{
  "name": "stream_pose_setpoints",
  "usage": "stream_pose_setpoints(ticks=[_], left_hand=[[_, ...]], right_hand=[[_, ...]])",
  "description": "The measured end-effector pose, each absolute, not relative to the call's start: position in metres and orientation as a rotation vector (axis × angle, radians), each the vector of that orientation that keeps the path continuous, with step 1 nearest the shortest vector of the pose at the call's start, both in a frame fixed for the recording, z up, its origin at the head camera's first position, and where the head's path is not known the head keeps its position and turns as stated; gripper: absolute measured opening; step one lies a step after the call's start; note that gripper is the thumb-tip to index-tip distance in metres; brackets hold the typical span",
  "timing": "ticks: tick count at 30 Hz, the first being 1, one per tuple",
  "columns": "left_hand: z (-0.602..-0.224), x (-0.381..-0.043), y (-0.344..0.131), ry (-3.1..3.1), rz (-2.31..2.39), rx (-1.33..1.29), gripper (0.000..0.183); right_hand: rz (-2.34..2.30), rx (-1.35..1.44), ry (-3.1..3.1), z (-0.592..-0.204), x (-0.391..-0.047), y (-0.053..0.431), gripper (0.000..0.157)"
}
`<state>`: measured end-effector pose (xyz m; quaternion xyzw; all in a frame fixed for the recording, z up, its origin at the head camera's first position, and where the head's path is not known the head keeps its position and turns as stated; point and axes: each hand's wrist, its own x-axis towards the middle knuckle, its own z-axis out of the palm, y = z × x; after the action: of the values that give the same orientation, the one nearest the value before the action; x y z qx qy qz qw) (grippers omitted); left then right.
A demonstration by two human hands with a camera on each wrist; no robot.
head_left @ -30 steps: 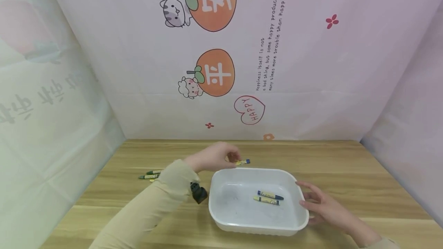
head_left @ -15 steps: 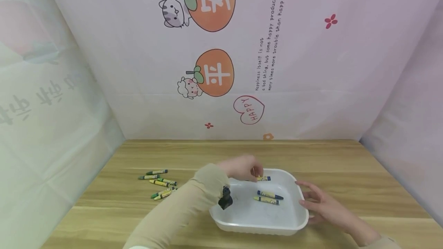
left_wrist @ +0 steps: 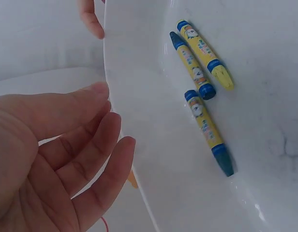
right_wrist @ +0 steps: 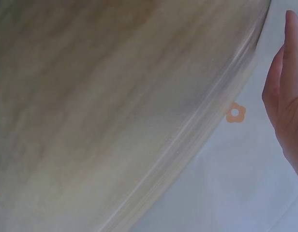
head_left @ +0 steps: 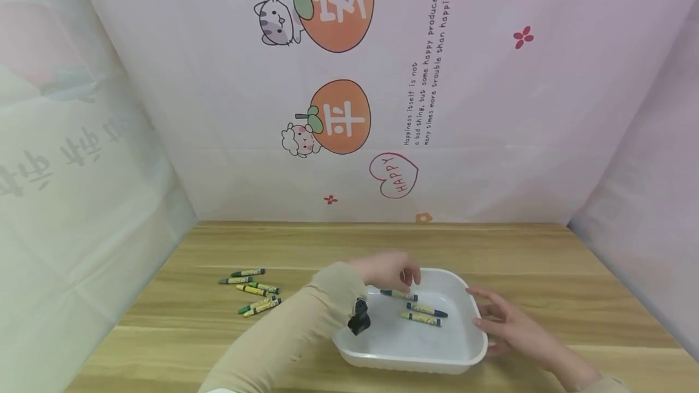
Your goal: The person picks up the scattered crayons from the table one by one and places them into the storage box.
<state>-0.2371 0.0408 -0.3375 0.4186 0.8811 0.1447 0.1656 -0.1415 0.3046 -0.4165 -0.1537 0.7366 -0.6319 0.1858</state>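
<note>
Over the far side of a white plastic basin (head_left: 404,364), my left hand (head_left: 389,268) hovers with loosely bent fingers and nothing between them. Below its fingertips lies a teal-tipped crayon (left_wrist: 207,128) in a yellow wrapper, flat on the basin floor. Beside it are a dark blue-tipped crayon (left_wrist: 190,64) and a yellow crayon (left_wrist: 205,52). My right hand (head_left: 508,323) rests against the basin's right wall from outside, thumb tip and index fingertip right at the rim. In the right wrist view that hand shows only at the right edge.
Several green and yellow crayons (head_left: 252,290) lie loosely grouped on the wooden table (head_left: 180,332), left of the basin. A printed white cloth (head_left: 480,156) stands up behind the table, with plain cloth at both sides. A small black device (head_left: 359,318) sits at my left wrist.
My left hand has brought the teal-tipped crayon from behind the basin's far rim into the basin and let it go. The right hand has stayed at the rim.
</note>
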Motion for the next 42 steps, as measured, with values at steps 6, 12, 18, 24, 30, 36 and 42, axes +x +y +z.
stream_pose_setpoints(ticks=[6, 12, 18, 24, 30, 36, 42], left_hand=[[-0.331, -0.237, 0.033, 2.515, 0.453, 1.176, 0.019], [-0.322, -0.238, 0.019, 2.533, 0.498, 1.2, 0.018], [-0.313, -0.238, -0.006, 2.547, 0.569, 1.232, 0.016], [-0.306, -0.236, -0.039, 2.584, 0.639, 1.212, 0.019], [-0.305, -0.235, -0.078, 2.676, 0.678, 1.191, 0.018], [-0.307, -0.232, -0.114, 2.693, 0.756, 1.159, 0.015], [-0.316, -0.225, -0.147, 2.724, 0.749, 1.077, 0.015]], right_hand=[[-1.783, -0.438, 2.073, -0.418, -0.141, 0.304, 0.049], [-1.789, -0.438, 2.061, -0.418, -0.141, 0.305, 0.049], [-1.786, -0.433, 2.064, -0.417, -0.141, 0.304, 0.048], [-1.785, -0.432, 2.059, -0.416, -0.14, 0.303, 0.048], [-1.789, -0.427, 2.054, -0.416, -0.14, 0.302, 0.049], [-1.786, -0.421, 2.057, -0.418, -0.141, 0.303, 0.049], [-1.782, -0.424, 2.056, -0.419, -0.142, 0.303, 0.049]])
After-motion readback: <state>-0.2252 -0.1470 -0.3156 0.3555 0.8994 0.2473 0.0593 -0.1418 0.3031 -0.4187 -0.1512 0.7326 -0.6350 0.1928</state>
